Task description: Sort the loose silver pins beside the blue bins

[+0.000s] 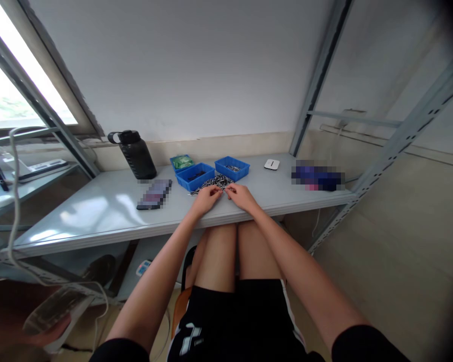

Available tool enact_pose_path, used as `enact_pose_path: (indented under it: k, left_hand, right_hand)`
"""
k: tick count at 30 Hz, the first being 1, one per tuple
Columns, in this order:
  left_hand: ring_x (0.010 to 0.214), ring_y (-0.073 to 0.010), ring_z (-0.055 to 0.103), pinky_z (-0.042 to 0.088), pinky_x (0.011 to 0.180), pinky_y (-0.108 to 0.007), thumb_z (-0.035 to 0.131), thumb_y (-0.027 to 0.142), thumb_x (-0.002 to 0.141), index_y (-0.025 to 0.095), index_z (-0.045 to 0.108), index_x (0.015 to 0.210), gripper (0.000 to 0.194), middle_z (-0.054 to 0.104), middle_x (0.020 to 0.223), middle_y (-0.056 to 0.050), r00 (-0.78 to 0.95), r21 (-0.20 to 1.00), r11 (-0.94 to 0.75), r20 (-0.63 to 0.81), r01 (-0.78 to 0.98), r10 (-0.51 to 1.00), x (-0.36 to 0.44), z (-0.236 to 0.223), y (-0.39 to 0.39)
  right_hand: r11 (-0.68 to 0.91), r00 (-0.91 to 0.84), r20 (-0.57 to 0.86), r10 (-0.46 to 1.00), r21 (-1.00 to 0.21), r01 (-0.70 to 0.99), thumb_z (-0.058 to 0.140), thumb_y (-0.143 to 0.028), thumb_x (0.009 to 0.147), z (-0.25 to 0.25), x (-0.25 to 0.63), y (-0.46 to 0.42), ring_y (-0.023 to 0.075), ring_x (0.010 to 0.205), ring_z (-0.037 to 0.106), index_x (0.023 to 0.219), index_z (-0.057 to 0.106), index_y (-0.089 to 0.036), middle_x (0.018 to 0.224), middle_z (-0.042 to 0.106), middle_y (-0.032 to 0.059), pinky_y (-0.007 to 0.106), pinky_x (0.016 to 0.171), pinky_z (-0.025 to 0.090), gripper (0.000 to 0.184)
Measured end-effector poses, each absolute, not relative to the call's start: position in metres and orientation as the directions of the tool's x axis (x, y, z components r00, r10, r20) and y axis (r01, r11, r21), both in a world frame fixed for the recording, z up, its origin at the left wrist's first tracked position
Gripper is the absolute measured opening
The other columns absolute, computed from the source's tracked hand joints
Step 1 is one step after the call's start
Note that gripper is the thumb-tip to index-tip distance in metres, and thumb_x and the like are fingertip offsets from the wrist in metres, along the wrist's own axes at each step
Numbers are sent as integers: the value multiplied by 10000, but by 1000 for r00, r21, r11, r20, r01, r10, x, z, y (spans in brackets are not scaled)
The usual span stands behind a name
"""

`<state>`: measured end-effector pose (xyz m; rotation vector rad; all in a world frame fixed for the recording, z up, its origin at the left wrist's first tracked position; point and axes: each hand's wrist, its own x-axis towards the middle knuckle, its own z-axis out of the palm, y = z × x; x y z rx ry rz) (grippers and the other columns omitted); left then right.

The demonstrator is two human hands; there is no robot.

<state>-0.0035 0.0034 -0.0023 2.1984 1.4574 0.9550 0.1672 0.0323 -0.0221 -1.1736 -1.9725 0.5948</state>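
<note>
My left hand (207, 197) and my right hand (240, 195) meet fingertip to fingertip at the front of a pile of small metal parts (219, 181). Both have their fingers pinched together. Whatever is between them is too small to name. Just behind the pile stand two blue bins: the left bin (186, 184) holds dark small pieces, and the right bin (245, 172) holds shiny metal pieces. A third blue bin (172, 163) with a green packet (182, 161) in it sits farther back on the left.
On the grey table (109, 211) a dark water bottle (138, 156) stands at the back left, with a blurred phone (155, 194) in front of it. A white square device (272, 164) and a blurred purple-blue item (317, 178) lie to the right. Metal posts (322, 75) rise at the table's ends.
</note>
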Motion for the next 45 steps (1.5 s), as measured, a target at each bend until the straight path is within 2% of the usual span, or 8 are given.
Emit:
enact_pose_path:
  k: [14, 22, 28, 34, 45]
  left_hand:
    - [816, -161, 636, 525, 780, -366, 544, 355, 929, 134, 632, 939, 238, 661, 900, -32, 239, 609, -405, 338, 682, 910, -4, -5, 6]
    - [838, -165, 636, 523, 793, -372, 552, 338, 926, 133, 632, 928, 221, 661, 910, -34, 227, 634, -418, 362, 651, 904, -4, -3, 5]
    - [837, -163, 636, 518, 806, -376, 547, 331, 929, 134, 631, 916, 215, 661, 883, -28, 225, 656, -441, 390, 612, 893, -3, 0, 3]
    - [820, -161, 635, 523, 783, -367, 560, 335, 921, 130, 624, 923, 215, 654, 871, -26, 199, 674, -428, 392, 603, 898, -4, -2, 4]
    - [775, -150, 624, 521, 748, -346, 562, 344, 918, 134, 623, 896, 220, 646, 841, -18, 215, 661, -421, 373, 621, 903, -4, -2, 3]
  right_hand:
    - [486, -303, 380, 874, -702, 521, 480, -301, 891, -23, 168, 33, 138, 654, 589, 814, 639, -189, 660, 653, -8, 227, 655, 390, 209]
    - [491, -338, 359, 870, -692, 529, 511, -263, 872, -23, 168, 34, 147, 679, 590, 922, 673, -186, 692, 670, 2, 228, 653, 393, 187]
    - [531, -409, 350, 843, -667, 523, 538, -258, 850, -21, 168, 32, 144, 659, 569, 836, 695, -211, 700, 670, -6, 225, 636, 374, 164]
    - [498, -340, 366, 866, -681, 537, 502, -250, 863, -23, 168, 34, 144, 657, 571, 879, 681, -194, 697, 668, 2, 224, 637, 380, 188]
    - [489, -305, 382, 872, -708, 510, 497, -281, 867, -22, 167, 32, 144, 644, 582, 827, 661, -186, 652, 652, -5, 229, 647, 397, 194]
